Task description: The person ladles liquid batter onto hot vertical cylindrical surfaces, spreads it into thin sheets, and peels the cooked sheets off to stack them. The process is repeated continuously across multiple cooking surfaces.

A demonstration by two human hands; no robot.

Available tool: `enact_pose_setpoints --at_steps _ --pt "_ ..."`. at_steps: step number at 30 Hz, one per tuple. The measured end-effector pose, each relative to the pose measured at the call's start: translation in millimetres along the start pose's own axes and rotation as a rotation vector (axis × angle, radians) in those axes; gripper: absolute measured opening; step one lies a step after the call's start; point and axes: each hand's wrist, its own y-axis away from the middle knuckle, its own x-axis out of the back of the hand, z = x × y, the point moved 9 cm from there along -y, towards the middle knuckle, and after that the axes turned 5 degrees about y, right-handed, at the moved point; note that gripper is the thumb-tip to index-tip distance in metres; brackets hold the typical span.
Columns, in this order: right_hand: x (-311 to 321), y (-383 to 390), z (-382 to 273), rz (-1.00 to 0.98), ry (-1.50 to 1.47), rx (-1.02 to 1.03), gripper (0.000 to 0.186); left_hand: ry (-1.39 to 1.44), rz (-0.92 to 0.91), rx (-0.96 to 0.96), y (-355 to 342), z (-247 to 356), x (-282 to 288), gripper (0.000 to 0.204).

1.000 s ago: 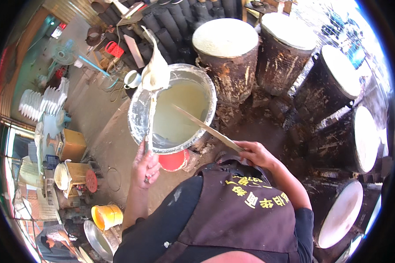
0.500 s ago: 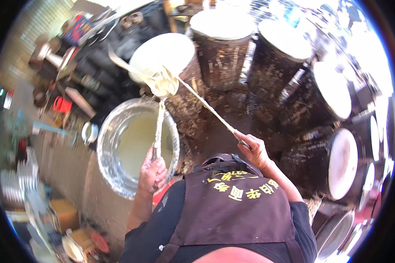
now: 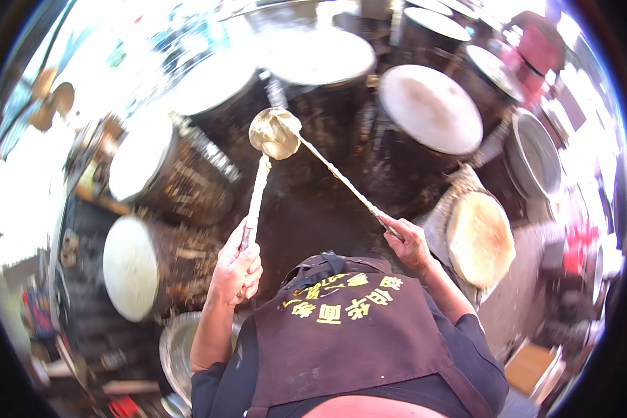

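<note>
My left hand is wrapped round an upright, pale-coated ladle handle. My right hand grips a long thin paddle, seen nearly edge on, whose far end touches the ladle's head. A pale, thick lump of batter or dough fills that head, held up over the dark middle of the ring of drums. A dark brown apron covers my front.
Several blackened drums with round white tops surround me. One at right carries a round yellowish slab on cloth. A metal basin is at lower left, a cardboard box lower right. A person in pink is at back right.
My view has swung right, so the batter basin has gone to the lower left edge. The hanging pale strand has gathered into a rounder lump on the ladle, now among the drums.
</note>
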Motion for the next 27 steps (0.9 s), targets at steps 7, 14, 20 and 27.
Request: enact_pose_setpoints --at_steps 7,14,20,27 --pt "141 54 84 0.313 0.109 -0.333 0.052 -0.013 -0.418 0.306 -142 -18 -190 0.043" --pt "216 79 130 0.522 0.243 -0.452 0.055 -0.347 -0.626 0.263 -235 -77 -331 0.052" --pt "210 60 170 0.627 0.307 -0.475 0.056 -0.779 -0.521 -0.127 -315 -110 -370 0.041" --pt "166 45 221 0.604 0.488 -0.704 0.052 -1.473 -0.396 -0.934 -353 -39 -408 0.033"
